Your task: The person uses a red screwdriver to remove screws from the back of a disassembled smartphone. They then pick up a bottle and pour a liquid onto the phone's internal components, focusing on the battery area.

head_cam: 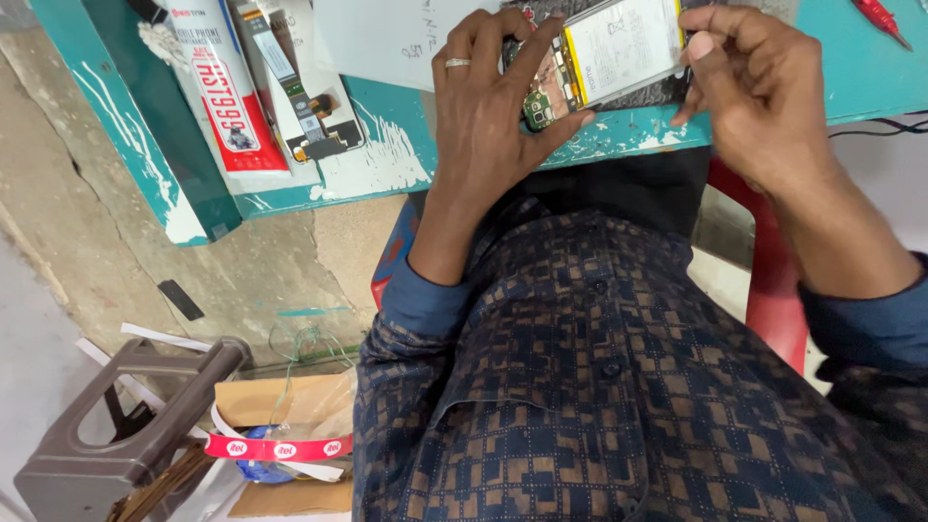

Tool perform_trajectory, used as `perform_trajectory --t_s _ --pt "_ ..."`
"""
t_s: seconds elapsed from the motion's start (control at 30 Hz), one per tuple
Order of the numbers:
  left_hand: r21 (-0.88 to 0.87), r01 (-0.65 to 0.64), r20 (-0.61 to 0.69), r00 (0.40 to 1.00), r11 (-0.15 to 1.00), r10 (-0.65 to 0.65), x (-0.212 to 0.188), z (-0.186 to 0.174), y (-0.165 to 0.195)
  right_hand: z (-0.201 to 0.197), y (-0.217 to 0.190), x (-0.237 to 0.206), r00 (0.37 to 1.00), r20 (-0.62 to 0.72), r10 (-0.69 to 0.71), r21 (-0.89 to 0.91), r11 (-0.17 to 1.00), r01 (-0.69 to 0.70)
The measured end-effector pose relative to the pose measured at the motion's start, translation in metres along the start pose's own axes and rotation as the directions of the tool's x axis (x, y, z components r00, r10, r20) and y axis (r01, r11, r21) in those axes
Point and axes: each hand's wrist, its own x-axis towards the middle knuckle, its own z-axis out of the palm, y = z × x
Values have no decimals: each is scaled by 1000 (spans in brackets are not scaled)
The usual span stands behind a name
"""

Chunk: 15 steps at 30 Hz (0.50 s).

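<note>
A long white and red carton (224,92) lies on the teal table's left part, slanting toward the table edge. Just right of it rests a narrow clear packet (302,92) holding a dark, flat phone part with gold contacts. At the top centre lies a white sheet of paper (387,39) with handwriting. A white label (623,43) with small print covers the battery of the opened phone held between the hands. On the floor, bottom left, a red and white printed tape strip (280,449) curls over a brown cardboard box (290,406).

phone repair workshop | opened phone (599,53) | worn teal workbench (387,164) | screwdriver (880,17)
</note>
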Motion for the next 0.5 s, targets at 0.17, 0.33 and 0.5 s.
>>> perform_trajectory --t_s 0.17,0.33,0.5 --pt "4 32 -2 999 999 -32 -5 5 -1 9 -13 8 996 -43 83 9 996 -83" --pt "-7 37 -16 999 999 -37 -6 8 -1 6 -22 14 987 -59 151 69 987 -147" --pt "-13 37 -20 999 999 -37 -8 8 -2 -2 -19 21 992 -31 118 76 990 -116"
